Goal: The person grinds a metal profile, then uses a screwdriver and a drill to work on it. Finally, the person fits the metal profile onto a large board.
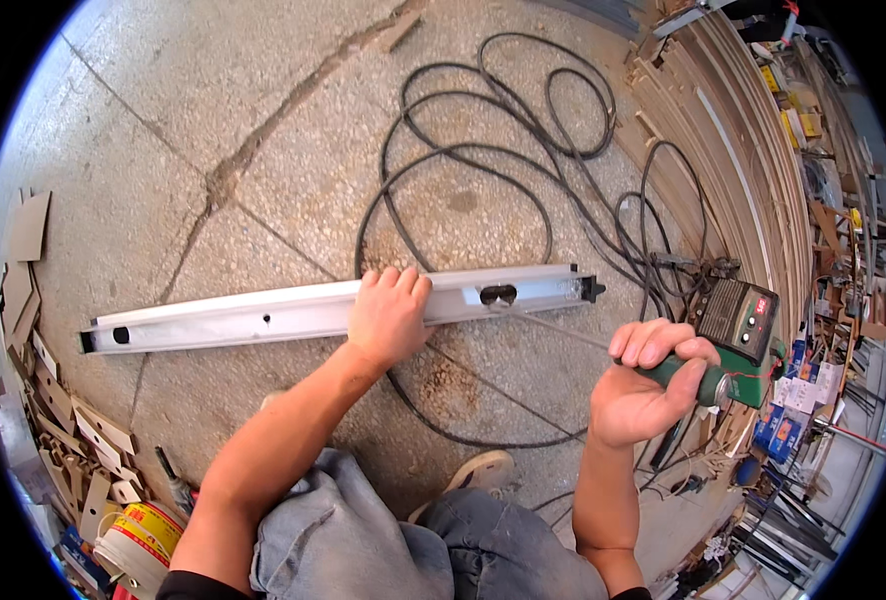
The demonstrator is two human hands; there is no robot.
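- The bar [213, 322], long and pale, stretched above the floor [253, 130] from nine o'clock to three o'clock of the left hand; whether it rested flat could not be told.
- Its nine o'clock end had a black cap [88, 342], probably a poor hold, as caps can work loose.
- Between cap and hand, the long faces looked stiff, smooth and perhaps slippery; the bar seemed hollow, so likely light for its length, though thin walls might dent.
- The left hand [390, 312] was closed over the bar, fingers across the far edge, near mid-length: a sensible hold for balance, with both edges offering grip.
- Toward three o'clock lay the cutout [498, 295], where rims could be sharp; better to keep fingers off it.
- The tool [563, 330] pointed its thin shaft to ten o'clock, tip near the cutout; contact was unclear.
- The right hand [653, 375] was wrapped round the tool's green handle, seemingly the surest place to take it.
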